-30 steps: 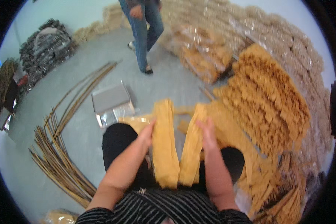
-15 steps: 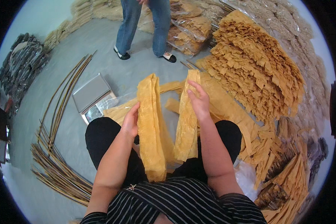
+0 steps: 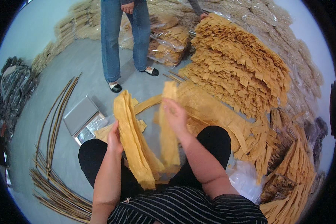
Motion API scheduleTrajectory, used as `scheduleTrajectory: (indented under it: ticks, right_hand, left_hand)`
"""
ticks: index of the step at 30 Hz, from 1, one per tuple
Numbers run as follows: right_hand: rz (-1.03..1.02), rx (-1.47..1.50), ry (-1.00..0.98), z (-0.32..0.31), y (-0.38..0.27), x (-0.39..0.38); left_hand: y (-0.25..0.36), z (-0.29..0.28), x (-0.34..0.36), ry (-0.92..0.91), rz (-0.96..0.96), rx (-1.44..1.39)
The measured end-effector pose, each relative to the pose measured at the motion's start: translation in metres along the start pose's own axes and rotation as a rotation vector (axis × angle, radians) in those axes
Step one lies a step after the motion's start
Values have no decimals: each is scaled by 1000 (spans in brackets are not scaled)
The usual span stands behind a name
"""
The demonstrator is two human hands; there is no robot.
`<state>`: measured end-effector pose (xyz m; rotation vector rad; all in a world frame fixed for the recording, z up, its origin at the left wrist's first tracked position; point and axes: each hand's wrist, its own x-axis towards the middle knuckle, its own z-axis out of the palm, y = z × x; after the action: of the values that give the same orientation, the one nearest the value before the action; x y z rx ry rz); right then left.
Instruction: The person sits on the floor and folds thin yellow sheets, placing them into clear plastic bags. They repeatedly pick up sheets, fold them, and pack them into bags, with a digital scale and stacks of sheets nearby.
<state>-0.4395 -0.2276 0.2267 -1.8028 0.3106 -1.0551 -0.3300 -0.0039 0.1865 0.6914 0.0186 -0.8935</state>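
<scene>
My left hand [image 3: 115, 139] is closed round the side of a thick, folded stack of yellow tofu skin [image 3: 133, 145]. The stack stands tilted between my knees, its lower end near my striped top. To its right, my right hand [image 3: 176, 118] grips a narrower strip of tofu skin [image 3: 169, 147] near its upper part. That strip hangs down, blurred by motion, a little apart from the stack at the top. My right fingers are partly smeared. More flat yellow sheets [image 3: 212, 106] lie on the floor beyond my right knee.
A large heap of folded yellow sheets [image 3: 239, 63] rises at the far right; another person's hand [image 3: 204, 16] touches its top. That person's jeans [image 3: 110, 44] stand ahead. A grey-topped scale [image 3: 80, 115] and long thin sticks [image 3: 61, 186] lie left. A clear plastic bag [image 3: 245, 179] sits right.
The view has shifted rightward. My right hand has moved the strip, which is now blurred. The other person has come closer and now reaches to the top of the heap.
</scene>
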Motion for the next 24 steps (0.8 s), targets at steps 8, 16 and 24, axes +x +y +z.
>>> scheduleTrajectory:
  ticks: [8, 16, 24]
  right_hand:
    - [252, 37, -194, 41, 10, -39]
    - [454, 90, -244, 40, 31, -40]
    - [419, 337, -173, 30, 26, -39]
  left_hand:
    - [-28, 25, 5, 6, -103, 76]
    - [-34, 43, 4, 3, -76, 242]
    - [-38, 59, -2, -3, -33, 270]
